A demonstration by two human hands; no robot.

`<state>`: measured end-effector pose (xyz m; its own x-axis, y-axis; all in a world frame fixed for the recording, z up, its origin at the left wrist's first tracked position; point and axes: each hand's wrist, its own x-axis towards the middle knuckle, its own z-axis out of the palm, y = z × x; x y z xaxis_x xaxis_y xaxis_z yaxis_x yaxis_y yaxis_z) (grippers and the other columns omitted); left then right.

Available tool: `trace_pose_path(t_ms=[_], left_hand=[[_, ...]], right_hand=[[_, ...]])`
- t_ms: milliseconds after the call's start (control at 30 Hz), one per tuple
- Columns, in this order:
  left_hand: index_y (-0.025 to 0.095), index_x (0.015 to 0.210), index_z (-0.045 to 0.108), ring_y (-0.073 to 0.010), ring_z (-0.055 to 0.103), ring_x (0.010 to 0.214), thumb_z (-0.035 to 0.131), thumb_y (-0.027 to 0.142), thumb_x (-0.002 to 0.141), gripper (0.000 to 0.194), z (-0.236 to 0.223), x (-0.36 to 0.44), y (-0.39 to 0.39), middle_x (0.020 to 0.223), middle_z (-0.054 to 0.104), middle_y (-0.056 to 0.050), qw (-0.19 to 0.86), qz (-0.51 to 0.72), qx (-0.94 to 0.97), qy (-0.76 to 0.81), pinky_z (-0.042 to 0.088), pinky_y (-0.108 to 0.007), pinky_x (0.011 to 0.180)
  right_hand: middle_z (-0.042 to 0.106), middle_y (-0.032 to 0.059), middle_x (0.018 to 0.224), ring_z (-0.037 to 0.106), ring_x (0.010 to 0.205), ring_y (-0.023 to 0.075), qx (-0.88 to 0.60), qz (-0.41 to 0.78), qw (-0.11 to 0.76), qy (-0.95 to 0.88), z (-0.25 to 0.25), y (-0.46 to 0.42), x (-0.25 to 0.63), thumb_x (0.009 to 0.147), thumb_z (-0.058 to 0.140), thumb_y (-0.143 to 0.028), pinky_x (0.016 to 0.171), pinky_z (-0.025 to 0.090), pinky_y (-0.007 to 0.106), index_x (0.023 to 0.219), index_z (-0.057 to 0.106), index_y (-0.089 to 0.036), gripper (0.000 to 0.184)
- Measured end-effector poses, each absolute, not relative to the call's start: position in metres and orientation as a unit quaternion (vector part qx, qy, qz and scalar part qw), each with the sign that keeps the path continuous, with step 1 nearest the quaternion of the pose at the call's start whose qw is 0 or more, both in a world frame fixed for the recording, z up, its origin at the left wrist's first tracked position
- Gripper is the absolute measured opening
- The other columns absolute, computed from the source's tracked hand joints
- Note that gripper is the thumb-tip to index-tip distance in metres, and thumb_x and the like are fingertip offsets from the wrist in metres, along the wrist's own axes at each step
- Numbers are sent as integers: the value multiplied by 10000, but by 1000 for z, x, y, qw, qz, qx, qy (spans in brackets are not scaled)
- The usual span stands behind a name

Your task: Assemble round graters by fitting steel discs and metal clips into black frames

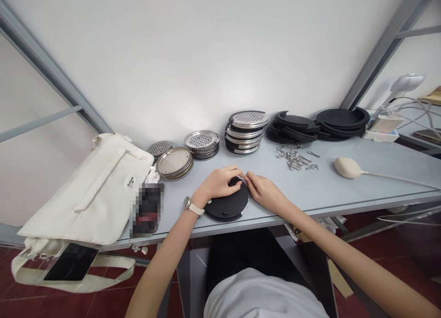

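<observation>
A round black disc (pixel 225 205) with a shiny metal edge showing on its right side lies flat near the table's front edge. My left hand (pixel 220 182), with a pale-banded watch at the wrist, is bent over the disc's far left part, its fingers closed at the far rim. Against the far right rim, my right hand (pixel 263 191) has its fingers pinched together. A thin metallic glint shows between the two hands' fingertips; what it belongs to is too small to tell. Beyond the right hand lies a loose pile of small metal clasps (pixel 294 160).
Along the wall stand perforated grater discs (pixel 202 139), plain metal discs (pixel 174 161), black-and-metal assembled discs (pixel 245 133) and black round holders (pixel 342 121). A white bag (pixel 89 194) sits at left, and a cream corded object (pixel 347 167) at right.
</observation>
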<state>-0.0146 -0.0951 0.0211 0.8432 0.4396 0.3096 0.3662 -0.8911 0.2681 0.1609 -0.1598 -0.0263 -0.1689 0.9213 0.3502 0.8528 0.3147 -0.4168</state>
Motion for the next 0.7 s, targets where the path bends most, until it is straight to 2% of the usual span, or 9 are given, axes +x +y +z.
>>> trace_pose_path(t_ms=[700], left_hand=[[188, 986, 553, -121, 533, 704, 492, 229, 848, 157, 19, -15, -93, 922, 542, -26, 91, 181, 953, 224, 390, -230, 627]], right_hand=[[584, 27, 710, 549, 614, 163, -559, 95, 282, -774, -27, -158, 163, 966, 271, -273, 583, 354, 246, 882, 453, -212, 209]])
